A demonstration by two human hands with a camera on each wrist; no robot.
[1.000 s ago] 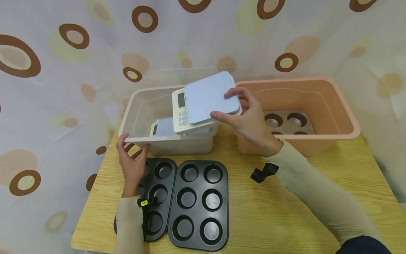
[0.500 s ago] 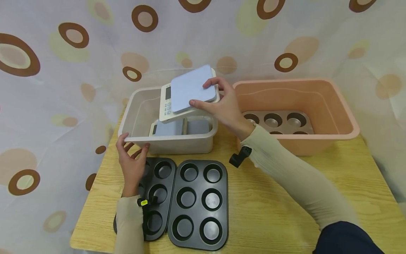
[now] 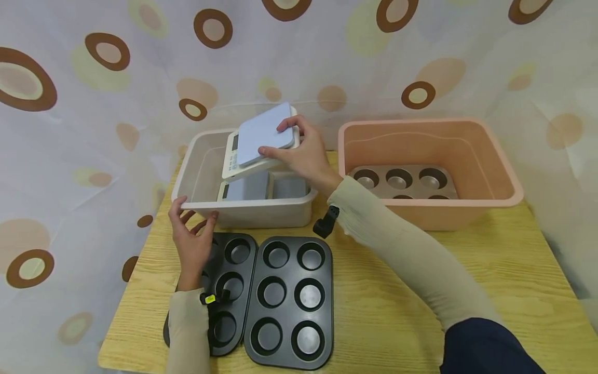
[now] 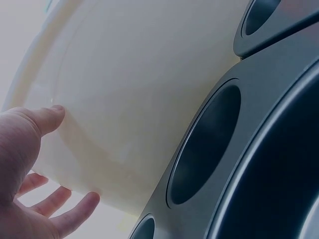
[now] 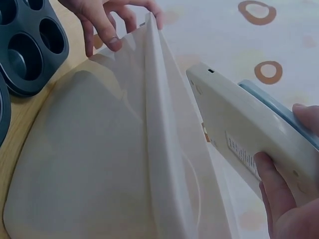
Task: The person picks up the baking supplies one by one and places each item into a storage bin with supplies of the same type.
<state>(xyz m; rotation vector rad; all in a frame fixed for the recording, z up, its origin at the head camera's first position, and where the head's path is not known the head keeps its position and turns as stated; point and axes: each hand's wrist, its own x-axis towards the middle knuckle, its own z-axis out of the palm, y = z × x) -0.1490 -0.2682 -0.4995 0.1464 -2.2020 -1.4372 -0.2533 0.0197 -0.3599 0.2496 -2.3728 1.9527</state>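
My right hand (image 3: 309, 156) grips a kitchen scale (image 3: 263, 136) with a pale blue platform and a white body, tilted above the white bin (image 3: 261, 210). In the right wrist view, fingers support the scale's underside (image 5: 234, 117) and the thumb lies by the platform. Inside the bin sit another blue-topped scale (image 3: 247, 187) and, beside it, a second bluish flat surface (image 3: 287, 188), partly hidden. My left hand (image 3: 192, 246) holds the bin's front left corner, index finger at the rim and thumb (image 4: 50, 119) against the front wall.
Two dark muffin pans (image 3: 288, 296) lie side by side in front of the bin, the left one partly under my left forearm. A peach bin (image 3: 448, 203) at the right holds a lighter muffin pan (image 3: 416, 179). A patterned cloth (image 3: 327, 62) hangs behind the wooden table (image 3: 397, 311).
My right hand has moved left with the scale, from between the two bins to over the white bin, and slightly lower in the last half second. My left hand keeps its place.
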